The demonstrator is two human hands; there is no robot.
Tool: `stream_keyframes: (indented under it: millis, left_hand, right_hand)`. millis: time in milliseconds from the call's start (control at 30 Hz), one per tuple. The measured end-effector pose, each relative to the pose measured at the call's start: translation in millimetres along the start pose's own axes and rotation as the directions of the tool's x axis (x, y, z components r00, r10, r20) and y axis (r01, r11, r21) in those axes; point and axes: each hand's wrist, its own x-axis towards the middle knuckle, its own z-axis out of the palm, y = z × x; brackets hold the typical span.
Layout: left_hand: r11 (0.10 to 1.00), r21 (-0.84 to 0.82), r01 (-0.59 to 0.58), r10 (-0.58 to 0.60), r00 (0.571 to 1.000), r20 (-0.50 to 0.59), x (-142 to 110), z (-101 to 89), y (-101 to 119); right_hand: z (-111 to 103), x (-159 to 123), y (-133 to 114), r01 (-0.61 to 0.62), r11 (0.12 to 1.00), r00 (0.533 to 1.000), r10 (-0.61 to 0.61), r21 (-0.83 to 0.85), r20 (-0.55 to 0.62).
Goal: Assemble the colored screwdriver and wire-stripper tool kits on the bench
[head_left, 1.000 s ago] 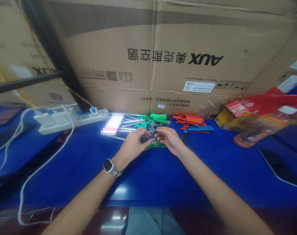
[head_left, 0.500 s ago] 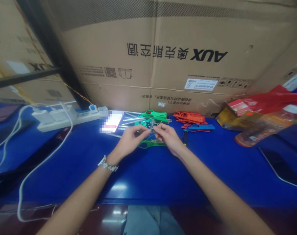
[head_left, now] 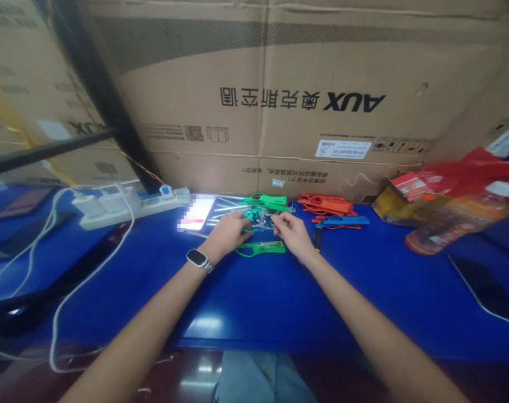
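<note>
My left hand [head_left: 228,234], a watch on its wrist, reaches over the left side of a pile of small metal and teal parts [head_left: 260,215]. Its thumb and fingers are apart, though the fingertips are partly hidden among the parts. On the pile's right side, my right hand [head_left: 294,234] is closed in a pinch; whatever lies between its fingertips is too small to make out. Just below, between the hands, a green lighter half-shell [head_left: 262,248] lies with its hollow side up and a clear piece inside. Green lighter shells [head_left: 269,200] lie behind the pile.
Metal tubes [head_left: 227,206] lie beside a lit phone [head_left: 199,211]. Orange shells [head_left: 327,204], a blue shell [head_left: 346,220] and a screwdriver [head_left: 318,238] are to the right. Farther out are a drink bottle [head_left: 451,226], a dark phone [head_left: 485,288] and a power strip [head_left: 149,208]. A carton [head_left: 254,67] stands behind.
My hands were together over the half-shell. They have moved apart, the left opening and reaching into the parts pile, the right staying pinched. The half-shell now shows more fully.
</note>
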Motion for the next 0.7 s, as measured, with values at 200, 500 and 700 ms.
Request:
stream_keyframes:
  millis: [200,500,700]
  left_hand:
    - [0.918,-0.395,0.032,-0.090,0.988,-0.128,-0.6,2.7,-0.5]
    - [0.079,-0.990,0.113,-0.348,0.934,0.078,-8.2,-6.5,23.6]
    - [-0.054,-0.986,0.156,-0.470,0.867,0.163,-9.2,-4.8,33.8]
  right_hand:
    - [-2.6,2.7,-3.9,-0.037,0.993,0.998,0.042,0.113,-0.040]
    - [7.4,-7.1,-7.0,-0.091,0.984,0.993,0.079,0.153,0.083]
    - [14.0,-13.0,-9.9,-0.037,0.994,0.994,0.026,0.102,0.105]
